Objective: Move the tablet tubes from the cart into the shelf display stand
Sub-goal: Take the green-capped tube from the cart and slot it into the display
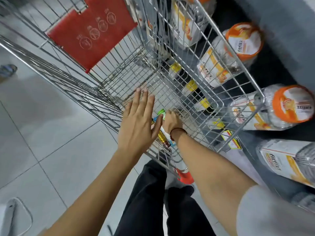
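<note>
Colourful tablet tubes (pixel 162 129) between flat left hand (pixel 139 124), curled right hand (pixel 172 122).

Bare forearms; red cord (pixel 177 131) on right wrist; grey short sleeve (pixel 272 212); black trousers (pixel 150 201).
</note>
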### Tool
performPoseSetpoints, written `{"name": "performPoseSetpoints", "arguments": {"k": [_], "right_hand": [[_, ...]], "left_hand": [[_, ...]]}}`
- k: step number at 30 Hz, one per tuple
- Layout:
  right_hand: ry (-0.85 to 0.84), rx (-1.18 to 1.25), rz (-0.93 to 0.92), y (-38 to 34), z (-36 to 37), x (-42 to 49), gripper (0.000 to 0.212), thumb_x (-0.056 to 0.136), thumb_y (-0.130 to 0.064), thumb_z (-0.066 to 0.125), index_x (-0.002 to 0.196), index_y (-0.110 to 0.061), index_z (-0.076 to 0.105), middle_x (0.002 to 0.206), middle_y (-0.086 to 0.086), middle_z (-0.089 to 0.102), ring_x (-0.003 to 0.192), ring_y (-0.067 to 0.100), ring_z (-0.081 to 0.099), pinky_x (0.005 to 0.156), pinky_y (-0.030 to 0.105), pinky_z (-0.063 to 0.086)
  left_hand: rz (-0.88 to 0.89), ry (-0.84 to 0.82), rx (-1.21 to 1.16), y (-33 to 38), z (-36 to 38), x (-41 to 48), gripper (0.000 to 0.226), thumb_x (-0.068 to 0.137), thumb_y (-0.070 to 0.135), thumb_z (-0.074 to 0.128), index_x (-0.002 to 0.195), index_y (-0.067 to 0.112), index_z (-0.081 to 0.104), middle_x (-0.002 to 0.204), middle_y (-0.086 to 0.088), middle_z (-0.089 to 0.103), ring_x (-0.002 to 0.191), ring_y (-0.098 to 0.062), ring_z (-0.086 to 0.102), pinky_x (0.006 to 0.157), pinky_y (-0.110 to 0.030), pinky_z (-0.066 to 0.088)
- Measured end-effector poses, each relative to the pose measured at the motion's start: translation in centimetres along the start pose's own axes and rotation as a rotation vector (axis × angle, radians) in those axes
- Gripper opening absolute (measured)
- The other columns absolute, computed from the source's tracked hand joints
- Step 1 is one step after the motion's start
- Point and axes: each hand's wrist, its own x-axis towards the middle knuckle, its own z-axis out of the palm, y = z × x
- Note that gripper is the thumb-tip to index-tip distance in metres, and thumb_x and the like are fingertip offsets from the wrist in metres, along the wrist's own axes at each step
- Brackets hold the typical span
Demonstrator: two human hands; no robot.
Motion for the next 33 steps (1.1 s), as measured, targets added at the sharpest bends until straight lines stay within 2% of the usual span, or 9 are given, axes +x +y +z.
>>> {"name": "performPoseSetpoints", "arguments": {"k": [6, 9, 13, 17, 20, 23, 27, 29, 33], "right_hand": [[-0.023, 0.038, -0.013, 0.0, 1.4, 2.5, 0.035, 0.09, -0.018, 0.053, 0.121, -0.001, 0.047, 0.122, 0.021, 0.055, 0.118, 0.036, 0.049, 0.089, 0.047, 0.049], [-0.039, 0.076, -0.024, 0.5, 1.6, 3.5, 0.04, 0.089, -0.022, 0.056, 0.124, -0.007, 0.046, 0.124, 0.019, 0.055, 0.118, 0.037, 0.049, 0.089, 0.046, 0.047], [-0.077, 0.116, -0.039, 1.4, 1.4, 4.4, 0.044, 0.09, -0.016, 0.05, 0.134, -0.016, 0.043, 0.125, 0.02, 0.056, 0.113, 0.037, 0.054, 0.087, 0.043, 0.048], [-0.154, 0.091, -0.082, 1.6, 0.8, 4.5, 0.039, 0.093, -0.018, 0.051, 0.131, -0.011, 0.045, 0.123, 0.023, 0.058, 0.111, 0.038, 0.056, 0.088, 0.041, 0.047], [-0.117, 0.07, -0.071, 1.5, 0.0, 3.9, 0.036, 0.094, -0.018, 0.051, 0.128, -0.008, 0.045, 0.119, 0.023, 0.059, 0.107, 0.038, 0.056, 0.082, 0.039, 0.046], [-0.071, 0.088, -0.059, 1.5, -1.4, 3.0, 0.037, 0.095, -0.014, 0.048, 0.131, -0.009, 0.041, 0.122, 0.024, 0.056, 0.109, 0.039, 0.055, 0.088, 0.044, 0.047], [0.025, 0.281, -0.059, 1.4, -4.9, 1.1, 0.043, 0.095, -0.016, 0.049, 0.135, -0.009, 0.037, 0.129, 0.025, 0.05, 0.115, 0.041, 0.051, 0.097, 0.051, 0.046], [0.075, 0.367, -0.082, 1.6, -7.1, -0.2, 0.042, 0.094, -0.016, 0.05, 0.134, -0.008, 0.039, 0.128, 0.024, 0.05, 0.113, 0.04, 0.052, 0.096, 0.05, 0.046], [0.194, 0.468, -0.114, 2.3, -11.4, -3.6, 0.041, 0.095, -0.018, 0.05, 0.134, -0.009, 0.04, 0.116, 0.019, 0.054, 0.105, 0.031, 0.053, 0.079, 0.029, 0.044]], "left_hand": [[-0.005, -0.012, -0.034, 0.1, 0.4, 0.1, 0.043, 0.095, 0.036, 0.043, 0.121, 0.002, 0.052, 0.136, -0.021, 0.049, 0.134, -0.031, 0.033, 0.106, -0.046, 0.036], [-0.005, -0.003, -0.023, 0.0, 0.3, 0.1, 0.037, 0.095, 0.034, 0.046, 0.109, 0.003, 0.06, 0.13, -0.019, 0.056, 0.13, -0.03, 0.04, 0.102, -0.041, 0.04], [-0.014, 0.026, -0.052, 0.1, 0.3, -0.1, 0.036, 0.095, 0.036, 0.044, 0.103, 0.007, 0.064, 0.126, -0.015, 0.061, 0.127, -0.025, 0.046, 0.094, -0.037, 0.047], [-0.027, 0.034, -0.037, 0.2, 0.3, 0.0, 0.033, 0.094, 0.036, 0.046, 0.094, 0.009, 0.066, 0.117, -0.01, 0.067, 0.123, -0.023, 0.051, 0.076, -0.039, 0.056], [-0.018, 0.039, -0.054, 0.2, 0.4, 0.0, 0.033, 0.094, 0.036, 0.046, 0.092, 0.009, 0.065, 0.111, -0.009, 0.069, 0.121, -0.023, 0.052, 0.072, -0.042, 0.058], [0.003, 0.057, -0.04, 0.1, 0.4, 0.1, 0.033, 0.093, 0.036, 0.046, 0.09, 0.009, 0.065, 0.106, -0.008, 0.071, 0.119, -0.023, 0.054, 0.067, -0.042, 0.058], [0.032, 0.066, -0.02, 0.1, 0.4, 0.1, 0.035, 0.093, 0.038, 0.045, 0.089, 0.009, 0.064, 0.097, -0.006, 0.071, 0.108, -0.025, 0.061, 0.056, -0.035, 0.055], [0.042, 0.06, -0.026, 0.1, 0.4, 0.0, 0.034, 0.092, 0.038, 0.046, 0.09, 0.008, 0.064, 0.097, -0.006, 0.07, 0.106, -0.027, 0.061, 0.058, -0.036, 0.054], [0.075, 0.008, -0.063, -0.1, 0.2, 0.1, 0.033, 0.092, 0.035, 0.047, 0.1, 0.007, 0.063, 0.108, -0.009, 0.069, 0.116, -0.028, 0.055, 0.073, -0.044, 0.055]]}}
